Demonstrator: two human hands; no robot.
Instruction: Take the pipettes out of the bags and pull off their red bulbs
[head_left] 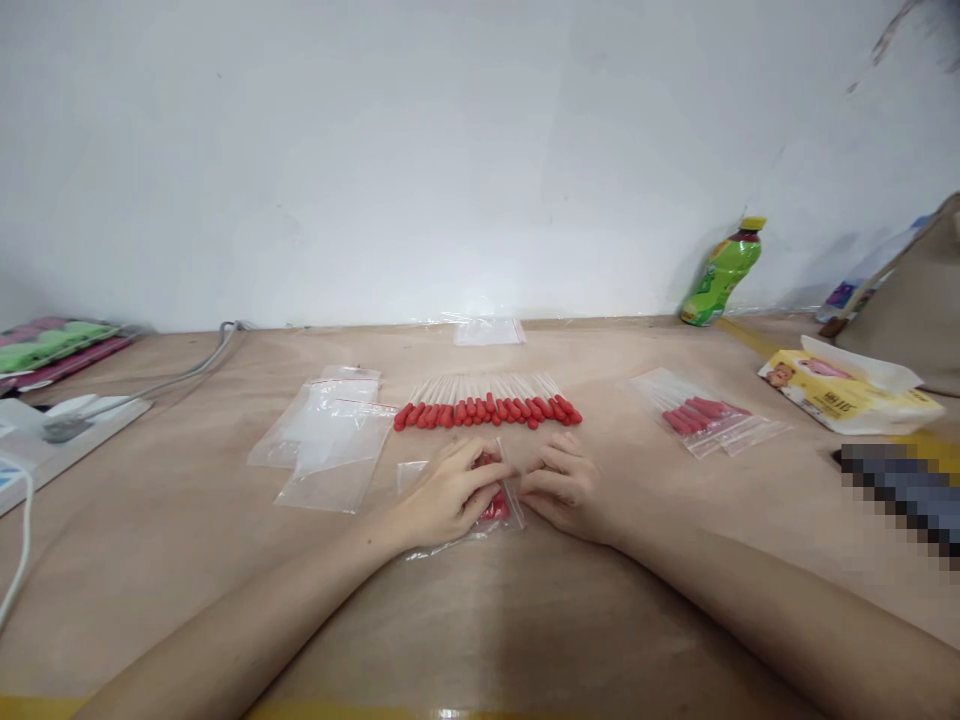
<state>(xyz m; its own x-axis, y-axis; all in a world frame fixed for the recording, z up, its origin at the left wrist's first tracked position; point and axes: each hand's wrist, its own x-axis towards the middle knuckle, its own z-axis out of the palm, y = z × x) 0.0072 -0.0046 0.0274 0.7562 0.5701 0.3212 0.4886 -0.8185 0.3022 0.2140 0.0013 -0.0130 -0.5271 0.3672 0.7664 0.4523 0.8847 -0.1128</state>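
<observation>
A clear zip-lock bag [512,510] with red-tipped white sticks inside lies flat on the table in front of me. My left hand [454,490] rests over it, its thumb and fingers closed on the bag near the zip end and covering most of the contents. At the bag's right edge, my right hand [562,485] has curled fingers, the tips touching the plastic. Just beyond both hands is a row of sticks with red bulb tips [487,410], tips toward me.
Flat zip bags [330,450] lie at the left, another bag [489,332] by the wall. Filled bags [701,412] lie at the right, near a yellow tissue pack [847,390], a green bottle [724,275] and a blurred dark object [904,495]. A power strip [67,430] with cables occupies the left edge.
</observation>
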